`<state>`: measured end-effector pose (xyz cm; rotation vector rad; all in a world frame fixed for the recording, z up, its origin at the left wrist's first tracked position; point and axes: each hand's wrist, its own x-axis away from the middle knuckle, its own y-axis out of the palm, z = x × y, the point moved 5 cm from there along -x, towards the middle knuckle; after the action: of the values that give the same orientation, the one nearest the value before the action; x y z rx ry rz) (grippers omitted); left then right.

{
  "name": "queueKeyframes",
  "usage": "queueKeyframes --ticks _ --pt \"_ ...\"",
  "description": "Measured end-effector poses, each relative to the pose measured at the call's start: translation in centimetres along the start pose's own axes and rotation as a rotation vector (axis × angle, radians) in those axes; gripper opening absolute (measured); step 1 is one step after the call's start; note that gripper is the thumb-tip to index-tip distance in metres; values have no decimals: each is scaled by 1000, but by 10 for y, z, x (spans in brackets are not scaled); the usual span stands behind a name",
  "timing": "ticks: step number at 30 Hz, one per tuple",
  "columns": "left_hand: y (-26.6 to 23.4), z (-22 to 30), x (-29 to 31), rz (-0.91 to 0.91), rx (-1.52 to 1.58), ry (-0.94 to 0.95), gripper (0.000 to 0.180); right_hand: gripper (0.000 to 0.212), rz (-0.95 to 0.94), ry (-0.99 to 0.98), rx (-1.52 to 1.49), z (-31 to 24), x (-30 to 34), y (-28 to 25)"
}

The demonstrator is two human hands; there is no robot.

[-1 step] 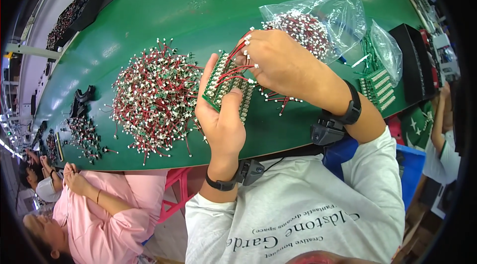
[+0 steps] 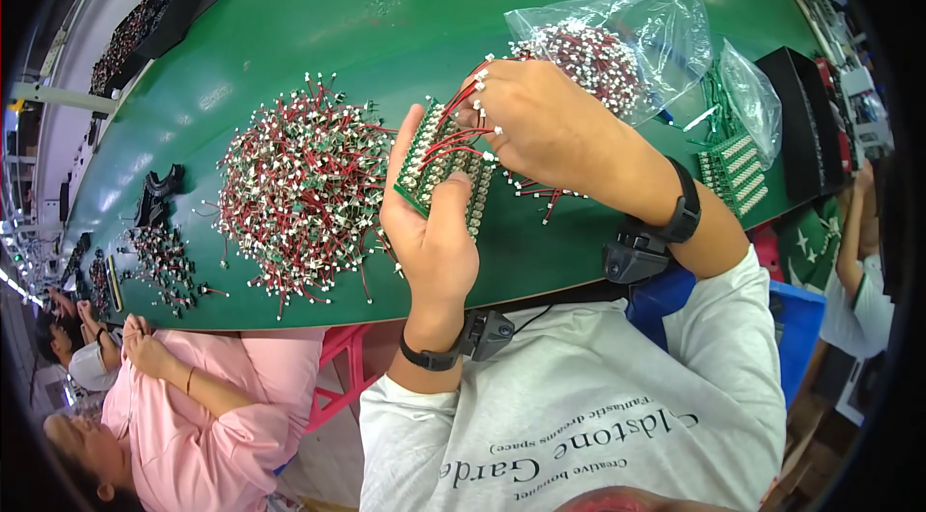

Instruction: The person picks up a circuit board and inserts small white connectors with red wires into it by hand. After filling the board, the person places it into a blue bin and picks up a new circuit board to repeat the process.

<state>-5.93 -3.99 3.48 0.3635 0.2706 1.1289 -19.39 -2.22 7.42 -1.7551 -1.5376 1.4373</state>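
My left hand [image 2: 431,237] is closed on a green circuit board panel [image 2: 415,186] lined with rows of small pale connectors, its thumb pressed across the front. Several red wire leads with white plugs [image 2: 446,142] run from the panel toward my right hand [image 2: 532,117]. That hand is closed at the panel's upper right, with red leads sticking out between its fingers; its fingertips are partly hidden behind the hand. Close to the left of the panel is a large heap of small boards with red leads [image 2: 299,194].
A clear plastic bag [image 2: 666,20] holds more white-plugged leads [image 2: 588,59] at the back right. Other panels [image 2: 735,175] lie beside a black box [image 2: 801,117]. Dark small parts [image 2: 164,266] are at the left. A person in pink [image 2: 212,406] sits to my left at the green table [image 2: 415,11].
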Motion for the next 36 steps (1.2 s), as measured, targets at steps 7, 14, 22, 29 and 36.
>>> queueKeyframes --ticks 7,14,22,29,36 --pt "-9 1 -1 54 20 17 60 24 8 -6 49 -9 -3 11" --pt "-13 3 -3 12 26 -18 61 20 -7 23 43 -6 -3 16" --pt "-54 4 -6 242 226 -98 59 25 -63 69 -12 30 -4 8" --pt "-58 -3 -3 185 422 -158 52 16 -150 -53 260 39 4 44" --pt "-51 -4 -3 -41 688 -257 51 9 -5 -64 -122 39 -11 20"
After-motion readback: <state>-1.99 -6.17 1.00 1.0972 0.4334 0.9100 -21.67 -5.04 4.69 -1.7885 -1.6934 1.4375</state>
